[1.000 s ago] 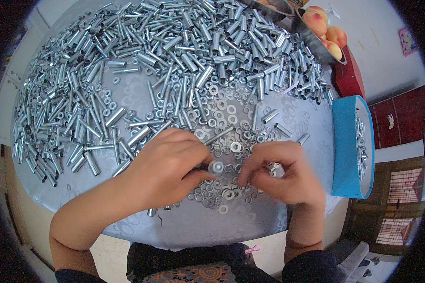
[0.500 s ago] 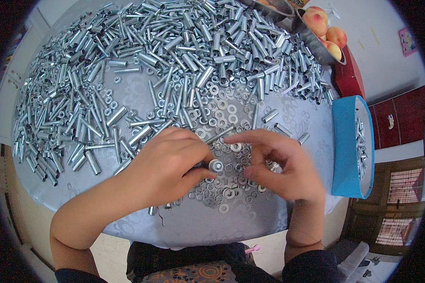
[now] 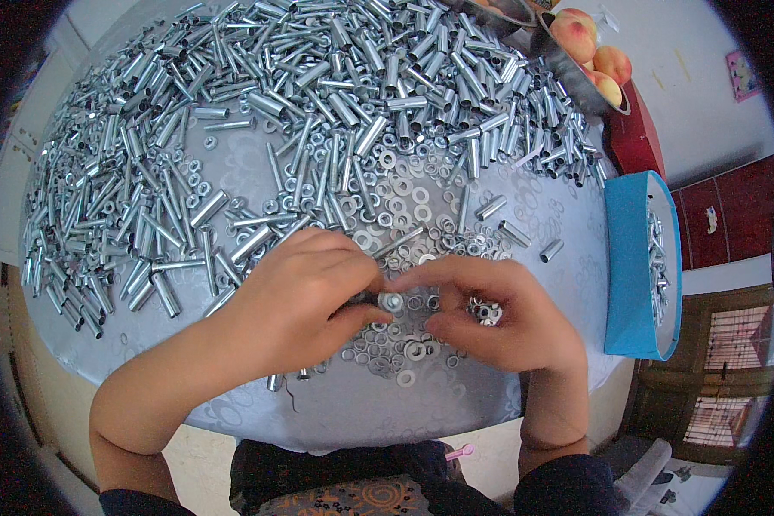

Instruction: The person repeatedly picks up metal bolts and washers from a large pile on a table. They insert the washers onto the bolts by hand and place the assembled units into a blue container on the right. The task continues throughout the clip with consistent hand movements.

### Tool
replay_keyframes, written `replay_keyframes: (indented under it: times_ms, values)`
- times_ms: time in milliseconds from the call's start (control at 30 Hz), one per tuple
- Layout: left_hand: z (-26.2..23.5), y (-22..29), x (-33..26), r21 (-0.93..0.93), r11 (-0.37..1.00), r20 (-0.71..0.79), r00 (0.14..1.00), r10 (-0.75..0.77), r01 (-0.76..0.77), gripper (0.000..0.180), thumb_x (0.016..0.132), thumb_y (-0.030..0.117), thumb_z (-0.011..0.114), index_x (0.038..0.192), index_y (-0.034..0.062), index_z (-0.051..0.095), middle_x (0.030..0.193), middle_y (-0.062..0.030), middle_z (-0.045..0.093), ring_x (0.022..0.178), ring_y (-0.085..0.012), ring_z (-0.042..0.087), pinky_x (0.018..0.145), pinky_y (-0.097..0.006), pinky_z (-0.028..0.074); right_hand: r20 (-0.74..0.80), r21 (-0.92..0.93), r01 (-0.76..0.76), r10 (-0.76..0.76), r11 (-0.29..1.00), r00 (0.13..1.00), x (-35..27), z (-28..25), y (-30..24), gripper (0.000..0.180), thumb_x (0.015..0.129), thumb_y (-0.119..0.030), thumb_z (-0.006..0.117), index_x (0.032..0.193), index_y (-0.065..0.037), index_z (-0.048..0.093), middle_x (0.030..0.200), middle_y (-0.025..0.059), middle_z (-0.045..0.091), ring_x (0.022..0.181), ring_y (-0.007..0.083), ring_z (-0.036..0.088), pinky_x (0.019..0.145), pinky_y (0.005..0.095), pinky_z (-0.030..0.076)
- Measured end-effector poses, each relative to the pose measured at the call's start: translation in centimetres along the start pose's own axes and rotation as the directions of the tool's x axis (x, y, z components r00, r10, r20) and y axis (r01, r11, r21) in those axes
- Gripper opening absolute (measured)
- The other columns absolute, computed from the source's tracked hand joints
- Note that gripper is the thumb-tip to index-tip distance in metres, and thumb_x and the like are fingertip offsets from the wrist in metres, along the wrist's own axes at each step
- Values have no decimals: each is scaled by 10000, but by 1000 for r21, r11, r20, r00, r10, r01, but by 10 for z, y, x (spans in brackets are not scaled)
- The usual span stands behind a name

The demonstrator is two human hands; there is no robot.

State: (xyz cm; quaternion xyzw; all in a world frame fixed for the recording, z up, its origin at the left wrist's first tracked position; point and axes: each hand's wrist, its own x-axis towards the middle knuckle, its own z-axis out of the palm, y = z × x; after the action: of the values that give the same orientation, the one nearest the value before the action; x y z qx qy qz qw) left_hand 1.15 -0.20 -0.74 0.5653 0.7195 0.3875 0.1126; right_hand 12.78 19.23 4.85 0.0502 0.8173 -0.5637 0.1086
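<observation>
Pinched between the thumb and fingers of my left hand (image 3: pixel 314 292) is a metal bolt (image 3: pixel 391 302). Its round end faces up toward me, and the rest is hidden by the fingers. My right hand (image 3: pixel 512 314) curls around several small metal pieces (image 3: pixel 486 311) in its palm, apparently nuts. Its index fingertip reaches the end of the bolt, while the thumb is held apart below. Under and between both hands lies a spread of loose flat washers (image 3: pixel 417 351) and thinner rings. Beyond them is a big heap of metal sleeves and bolts (image 3: pixel 335 103).
A blue fabric bin (image 3: pixel 643 267) with metal parts inside stands at the table's right edge. Peaches (image 3: pixel 574 36) fill a dark tray (image 3: pixel 568 76) at the back right, near a red object (image 3: pixel 635 133). A patterned cloth (image 3: pixel 318 404) covers the table.
My right hand has moved left toward the bolt, its index finger now at the bolt's end. The metal pieces in its palm show more clearly. My left hand has stayed almost still.
</observation>
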Motion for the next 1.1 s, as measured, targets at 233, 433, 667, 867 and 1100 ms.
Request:
replay_keyframes:
  times_ms: [233, 433, 667, 867, 1100]
  values:
    - [0, 0, 0, -2, 1000, -2, 1000, 2, -2, 266, 670, 143, 782, 875, 54, 638, 894, -98, 641, 883, -297, 601, 785, -403, 460, -83, -8, 95, -95, 995, 992, -2, -5, 8, 311, 788, -11, 600, 1086, -77, 656, 640, -11, 537, 583, 51, 462, 535, 234, 388]
    - [0, 0, 2, 14, 998, -27, 998, 55, -55, 200, 717, 153, 743, 839, 54, 620, 829, -93, 625, 838, -294, 596, 767, -394, 450, -9, -60, 19, -19, 998, 1000, -2, 2, -3, 339, 729, 37, 668, 1057, -45, 692, 613, -40, 509, 560, 40, 437, 553, 209, 350]
    - [1, 2, 3, -1, 998, -51, 996, 68, -68, 171, 735, 154, 724, 824, 58, 613, 818, -87, 624, 832, -291, 590, 769, -399, 445, -52, -89, 135, -140, 987, 989, 1, 5, 7, 275, 794, -66, 701, 1067, -85, 681, 696, 22, 575, 583, 87, 493, 548, 249, 414]
    - [10, -4, 2, 134, 978, -24, 986, 162, -158, 256, 741, 152, 693, 952, 46, 592, 938, -120, 612, 897, -335, 564, 821, -431, 427, -66, -323, 349, -389, 880, 919, 6, 6, 11, 215, 798, -118, 733, 1001, -68, 680, 761, 66, 609, 598, 153, 543, 555, 277, 437]
    - [-3, 10, 0, 100, 989, -9, 994, 110, -108, 223, 817, 184, 650, 982, 54, 576, 793, -93, 551, 769, -299, 549, 708, -415, 422, -160, -288, 332, -387, 898, 908, 3, 12, 4, 167, 862, -185, 669, 858, -27, 617, 710, 95, 567, 614, 217, 547, 576, 332, 436]
